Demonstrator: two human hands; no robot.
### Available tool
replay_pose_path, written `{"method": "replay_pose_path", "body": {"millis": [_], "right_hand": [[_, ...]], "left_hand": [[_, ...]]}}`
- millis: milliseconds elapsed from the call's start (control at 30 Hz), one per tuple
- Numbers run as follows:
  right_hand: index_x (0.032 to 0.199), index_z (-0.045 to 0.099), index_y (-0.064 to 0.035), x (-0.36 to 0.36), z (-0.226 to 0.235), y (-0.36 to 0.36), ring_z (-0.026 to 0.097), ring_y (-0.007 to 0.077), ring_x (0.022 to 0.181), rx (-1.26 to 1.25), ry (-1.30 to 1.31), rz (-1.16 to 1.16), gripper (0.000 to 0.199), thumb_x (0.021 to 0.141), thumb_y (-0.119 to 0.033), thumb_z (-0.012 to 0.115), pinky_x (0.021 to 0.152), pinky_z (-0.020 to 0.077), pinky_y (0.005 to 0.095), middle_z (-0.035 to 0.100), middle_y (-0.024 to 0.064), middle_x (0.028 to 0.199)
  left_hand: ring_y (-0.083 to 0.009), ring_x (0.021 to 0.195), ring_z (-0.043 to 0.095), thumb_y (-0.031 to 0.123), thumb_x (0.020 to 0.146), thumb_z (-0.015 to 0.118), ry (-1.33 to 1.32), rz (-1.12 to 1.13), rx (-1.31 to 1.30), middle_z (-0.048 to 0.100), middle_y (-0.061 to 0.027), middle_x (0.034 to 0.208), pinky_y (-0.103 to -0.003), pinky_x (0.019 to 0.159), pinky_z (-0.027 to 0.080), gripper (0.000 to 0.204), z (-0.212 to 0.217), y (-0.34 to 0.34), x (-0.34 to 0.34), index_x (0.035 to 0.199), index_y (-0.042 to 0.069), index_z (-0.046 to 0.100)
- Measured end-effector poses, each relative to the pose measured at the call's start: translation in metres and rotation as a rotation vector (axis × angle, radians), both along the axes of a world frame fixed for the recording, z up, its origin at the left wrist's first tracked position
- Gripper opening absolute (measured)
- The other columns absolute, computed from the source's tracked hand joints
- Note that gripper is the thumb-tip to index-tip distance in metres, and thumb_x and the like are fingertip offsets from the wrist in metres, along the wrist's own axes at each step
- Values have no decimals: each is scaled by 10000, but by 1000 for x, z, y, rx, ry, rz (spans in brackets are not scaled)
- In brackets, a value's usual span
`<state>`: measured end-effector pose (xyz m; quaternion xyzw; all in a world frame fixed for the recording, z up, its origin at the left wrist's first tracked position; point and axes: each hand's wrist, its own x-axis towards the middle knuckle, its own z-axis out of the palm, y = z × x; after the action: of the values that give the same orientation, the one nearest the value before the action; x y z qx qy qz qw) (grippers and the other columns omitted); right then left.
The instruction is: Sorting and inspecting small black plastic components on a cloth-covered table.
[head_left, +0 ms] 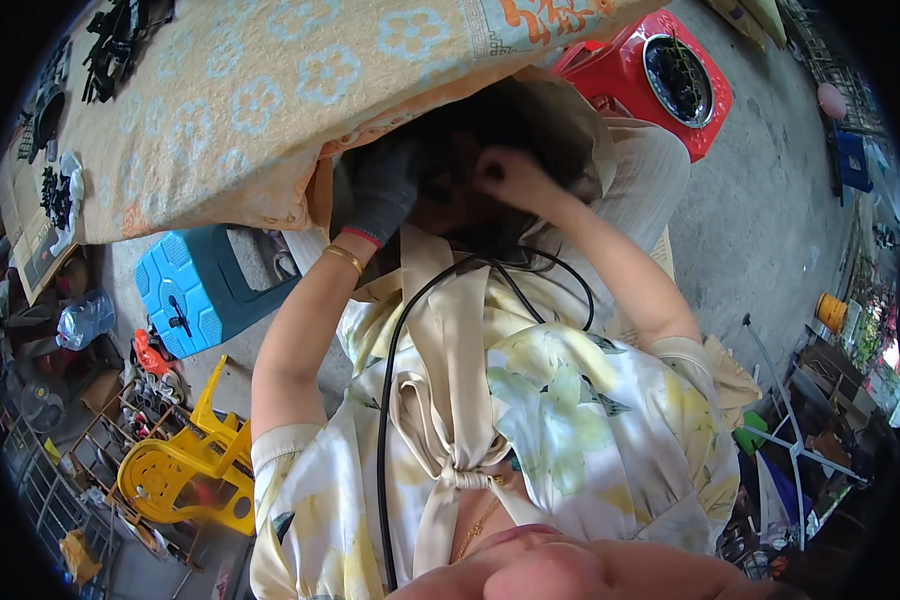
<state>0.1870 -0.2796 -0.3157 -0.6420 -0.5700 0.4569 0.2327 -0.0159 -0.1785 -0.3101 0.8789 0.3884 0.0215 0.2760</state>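
My left hand [382,190], in a grey glove with a red cuff, reaches into the dark hollow of a beige cloth [582,135] spread over my lap. Its fingers are lost in shadow. Close by on the right, my bare right hand [515,180] is raised with its fingers curled together, slightly blurred; what they pinch, if anything, is too small to make out. Dark, brownish shapes lie in the shade between the two hands, their kind unclear. A black cable [388,430] runs up my front and loops below the hands.
A table under a patterned cloth [255,100] overhangs the hands, with black parts [115,50] on it. To the left are a blue stool [185,290], a yellow chair [185,480] and a plastic bottle [85,320]. A red stool-like item [710,95] stands at the far right.
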Motion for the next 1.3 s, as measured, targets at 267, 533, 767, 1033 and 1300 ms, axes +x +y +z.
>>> {"method": "replay_pose_path", "body": {"millis": [267,533,767,1033,1300], "right_hand": [[837,619,-42,-27,28,-15,566,325,907,-197,-295,359,153,755,-112,511,752,468,399,609,189,874],[850,644,-21,-49,7,-50,588,339,873,-518,-334,672,224,766,-142,475,743,481,396,614,194,915],[774,664,-50,-67,-24,-41,624,295,820,-409,-383,487,190,730,-98,486,697,498,385,637,165,863],[715,662,-32,-53,-14,-46,628,314,764,-261,-578,359,166,698,-74,503,672,504,386,637,162,755],[875,652,-23,-38,0,-57,634,266,814,-358,-711,250,200,749,-53,499,685,514,346,642,142,872]], "left_hand": [[-336,1134,414,265,849,442,227,-586,146,426,-105,1247,-477,912,381,347,-12,-30,15,1172,148,488],[-319,1110,452,216,858,412,169,-89,256,482,-113,1199,-404,932,380,357,-49,0,9,1197,119,467],[-322,1026,504,189,774,526,425,-665,-260,545,-183,1039,-433,767,470,271,39,-34,25,1018,78,568],[-335,1016,517,188,764,529,542,-371,-91,399,-172,1235,-475,694,501,507,13,-46,8,1243,93,396],[-343,1101,450,121,796,444,337,-338,218,321,-146,1308,-495,813,451,524,-20,-53,12,1305,183,336]]}}
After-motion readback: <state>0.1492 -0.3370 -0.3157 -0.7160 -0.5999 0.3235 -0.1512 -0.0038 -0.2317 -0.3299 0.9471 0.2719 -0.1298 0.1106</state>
